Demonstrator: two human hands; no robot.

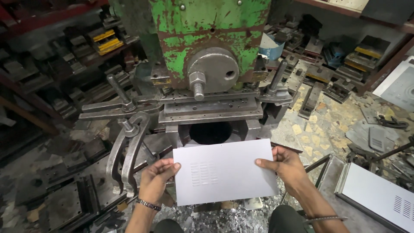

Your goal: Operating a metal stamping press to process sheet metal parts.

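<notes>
White sheet-metal panel (224,171), flat and rectangular, held level in front of a worn green press (207,34) with paint flaking to rust. Left hand (157,181) grips the panel's left edge, thumb on top near the upper corner, fingers curled beneath; a bracelet sits on that wrist. Right hand (286,166) pinches the right edge, thumb laid over the top face, fingers under. Both hands are closed on the panel, one at each short side, which likely keeps the thin sheet from sagging or twisting. A block of punched slots (203,173) shows left of centre on the sheet, nearer the left hand than the right. Far edge of the panel lies just short of the dark round opening (211,131) in the press bed, below the ram's grey steel boss and bolt (197,86); panel appears lined up square to that opening, hands kept at the outer edges and clear of the tooling. Clamp bars (129,151) lie to the left. Similar white slotted panels (379,198) rest at lower right, near the right forearm. Die blocks and scrap cover the floor (327,125) and shelves around.
</notes>
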